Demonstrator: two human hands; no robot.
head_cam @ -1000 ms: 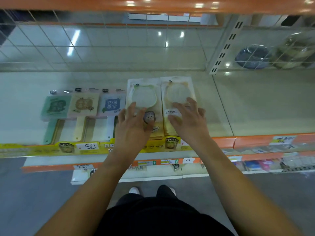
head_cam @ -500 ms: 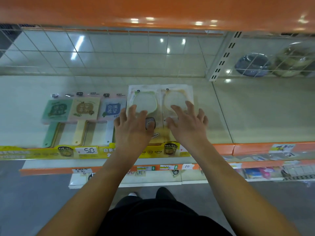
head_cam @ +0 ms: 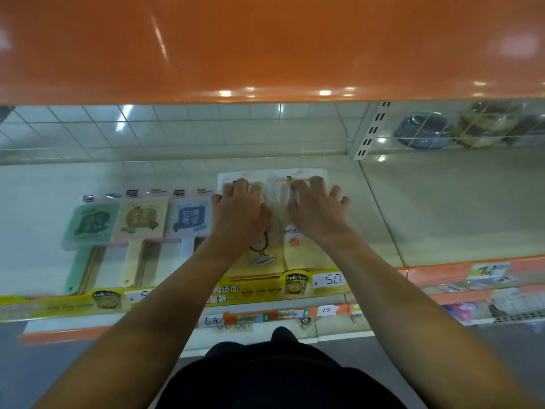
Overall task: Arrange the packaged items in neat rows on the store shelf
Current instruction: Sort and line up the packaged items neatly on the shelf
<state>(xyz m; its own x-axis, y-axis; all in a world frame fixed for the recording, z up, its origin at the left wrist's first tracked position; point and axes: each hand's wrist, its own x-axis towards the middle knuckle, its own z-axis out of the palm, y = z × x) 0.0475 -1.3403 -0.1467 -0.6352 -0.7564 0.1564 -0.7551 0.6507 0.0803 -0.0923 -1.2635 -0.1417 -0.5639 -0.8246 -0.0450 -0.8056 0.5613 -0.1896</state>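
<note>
Two flat yellow-and-white packages lie side by side on the pale shelf. My left hand lies flat on the left package, fingers reaching to its far end. My right hand rests the same way on the right package, fingers spread. Left of them stand three flat packs in a row: a green one, a beige one and a blue-printed one, each with a handle-like strip toward me.
An orange upper shelf hangs over the work area. A yellow price strip runs along the shelf's front edge. A slotted upright divides the bays; behind a wire grid at the right sit bowls. Lower shelves hold small goods.
Both hands slid forward along the two packages toward the back of the shelf, and the packages' near ends now show beneath my wrists. The view tilted so the orange shelf fills more of it.
</note>
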